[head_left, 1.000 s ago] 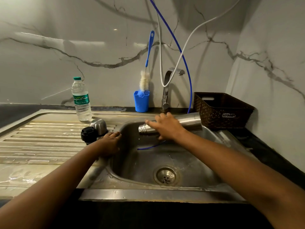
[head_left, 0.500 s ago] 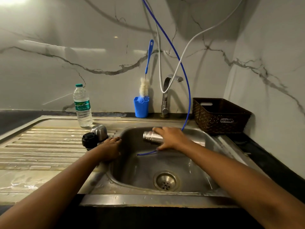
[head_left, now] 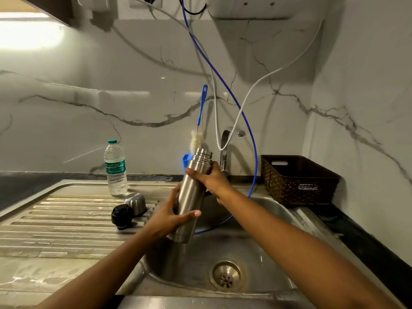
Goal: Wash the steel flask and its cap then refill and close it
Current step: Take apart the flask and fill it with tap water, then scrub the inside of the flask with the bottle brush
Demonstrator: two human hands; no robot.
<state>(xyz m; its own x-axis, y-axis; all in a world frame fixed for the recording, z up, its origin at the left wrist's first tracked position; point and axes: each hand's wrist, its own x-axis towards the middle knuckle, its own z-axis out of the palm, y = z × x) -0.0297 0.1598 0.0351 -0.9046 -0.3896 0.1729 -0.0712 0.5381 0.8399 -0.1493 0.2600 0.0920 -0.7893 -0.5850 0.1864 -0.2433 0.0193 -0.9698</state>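
Observation:
The steel flask [head_left: 192, 192] is held nearly upright over the sink basin [head_left: 263, 248], its open threaded mouth at the top. My right hand [head_left: 211, 178] grips it just below the neck. My left hand [head_left: 172, 217] grips its lower body, thumb across the front. On the drainboard [head_left: 55, 221] to the left sit the black inner stopper [head_left: 122, 216] and the steel cap [head_left: 135, 202], side by side and apart from both hands.
A plastic water bottle [head_left: 115, 167] stands behind the caps. A blue cup [head_left: 186, 160] with a bottle brush [head_left: 199, 121] sits by the tap [head_left: 225, 150]. Blue and white hoses [head_left: 249, 130] hang near it. A brown basket [head_left: 296, 179] is at the right.
My right hand has lifted the flask from lying sideways in the basin to nearly upright. My left hand left the sink edge and took hold of the flask's lower body.

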